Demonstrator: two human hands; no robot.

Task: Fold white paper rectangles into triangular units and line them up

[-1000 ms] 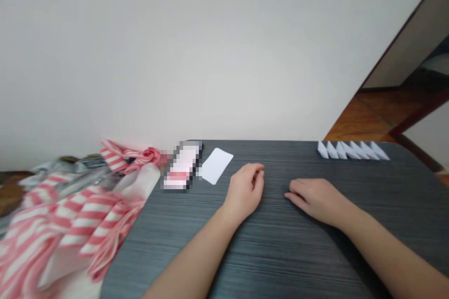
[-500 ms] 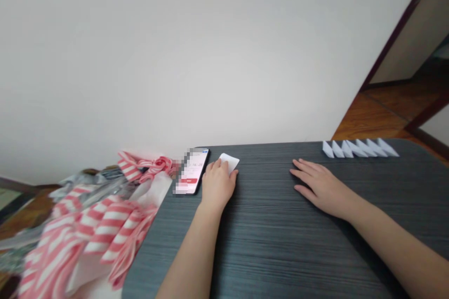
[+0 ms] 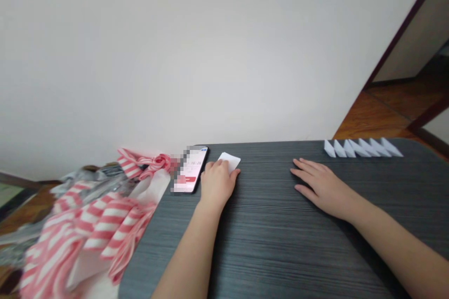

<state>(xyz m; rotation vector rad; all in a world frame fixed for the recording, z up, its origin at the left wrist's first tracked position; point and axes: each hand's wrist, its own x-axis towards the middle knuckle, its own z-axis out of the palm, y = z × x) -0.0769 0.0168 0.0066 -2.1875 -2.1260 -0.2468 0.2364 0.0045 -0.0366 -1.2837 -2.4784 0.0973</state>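
Note:
My left hand [image 3: 218,183] lies palm down on a white sheet of paper [image 3: 230,160], covering its near part, with the fingers resting on top and not visibly pinching it. Just left of that hand is a smartphone [image 3: 189,170] with a lit screen, partly pixelated, lying on the dark wood-grain table [image 3: 280,243]. My right hand [image 3: 324,189] rests flat on the bare tabletop with its fingers spread, touching nothing else. A row of small folded white paper triangles [image 3: 363,148] stands along the far edge, beyond my right hand.
A white bag with pink stripes [image 3: 94,224] and a knotted handle lies at the table's left edge, over crumpled grey plastic. A white wall rises behind the table. A wooden floor and door frame show at the upper right.
My left hand has moved left and forward onto the white paper. My right hand has flattened and spread its fingers. Since half a second ago, little has changed.

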